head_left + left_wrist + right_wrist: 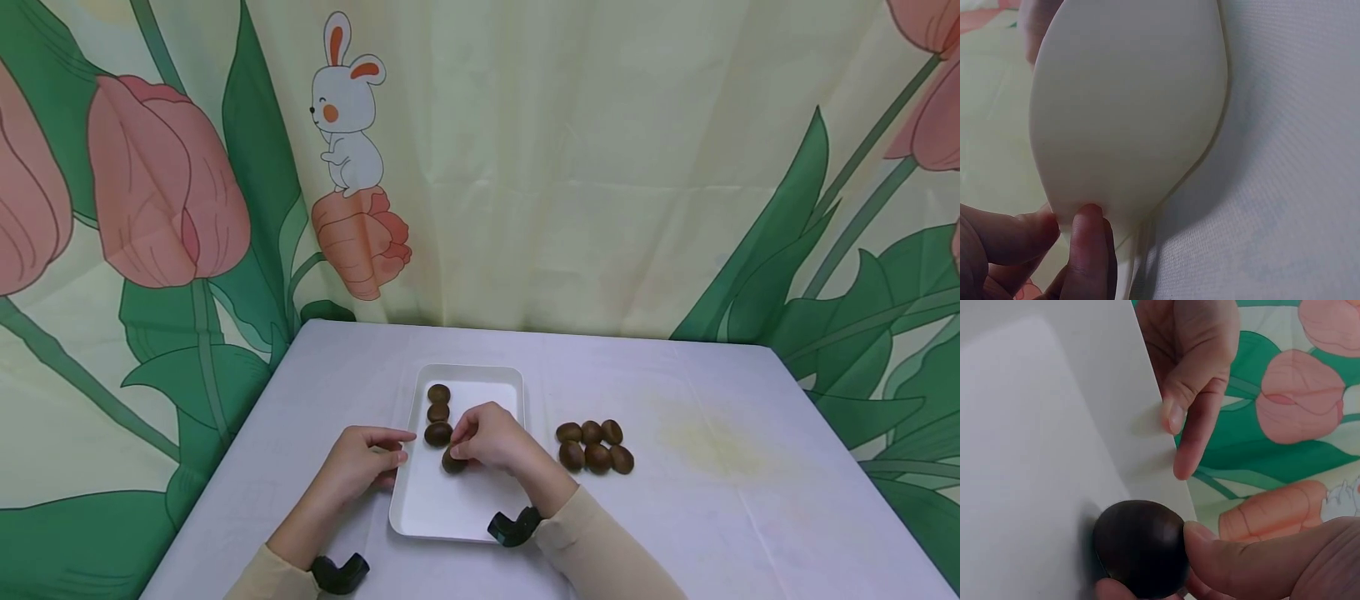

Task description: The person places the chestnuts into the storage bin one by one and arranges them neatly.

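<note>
My right hand (491, 437) pinches a dark brown chestnut (1141, 547) between thumb and fingers, low over the white tray (427, 517). In the head view this chestnut is just below a column of three chestnuts (438, 412) along the tray's left side. My left hand (360, 462) is at the tray's left rim, its index finger nearly straight. Seen from the left wrist, fingertips (1088, 250) rest against the tray's outer wall. In the right wrist view, the left thumb and index tips meet the rim.
Right of the tray, several more chestnuts (596, 447) lie in two short rows on the white-covered table (750, 517). Behind the table hangs a curtain (562, 167) printed with tulips and a rabbit. Each wrist wears a black camera mount.
</note>
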{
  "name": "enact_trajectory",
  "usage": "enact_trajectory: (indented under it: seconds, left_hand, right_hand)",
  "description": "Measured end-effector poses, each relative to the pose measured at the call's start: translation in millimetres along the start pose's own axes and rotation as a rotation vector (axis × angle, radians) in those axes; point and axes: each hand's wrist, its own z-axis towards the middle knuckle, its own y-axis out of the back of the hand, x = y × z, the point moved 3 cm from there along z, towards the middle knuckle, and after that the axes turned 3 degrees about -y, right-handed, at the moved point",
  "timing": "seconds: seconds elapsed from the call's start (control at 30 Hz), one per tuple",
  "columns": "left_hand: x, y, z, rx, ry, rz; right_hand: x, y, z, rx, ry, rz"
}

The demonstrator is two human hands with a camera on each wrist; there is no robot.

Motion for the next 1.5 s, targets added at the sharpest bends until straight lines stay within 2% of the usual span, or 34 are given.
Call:
enact_trajectory:
  seconds: [0.4,0.77,1.03,1.3,1.5]
  left_hand:
    - [0.3,0.3,-0.5,0.003,0.0,-0.006]
    - [-1.6,0.5,-1.4,0.001,0.001,-0.003]
    - [-0.7,0.3,-1.2,0.005,0.006,0.008]
    - [-0.3,0.3,-0.9,0.006,0.003,0.007]
    - [-0.7,0.6,-1.3,0.012,0.001,0.008]
  right_hand:
    - [2,-1,-2.6,-0.007,-0.037,-0.05]
    - [8,2,-6.0,0.015,0.008,-0.189]
    - [8,-4,-7.1,0.021,-0.029,-0.17]
    - [9,-2,-4.6,-0.055,-0.022,-0.177]
    - [10,-6,-4.6,-0.042,-0.026,-0.158]
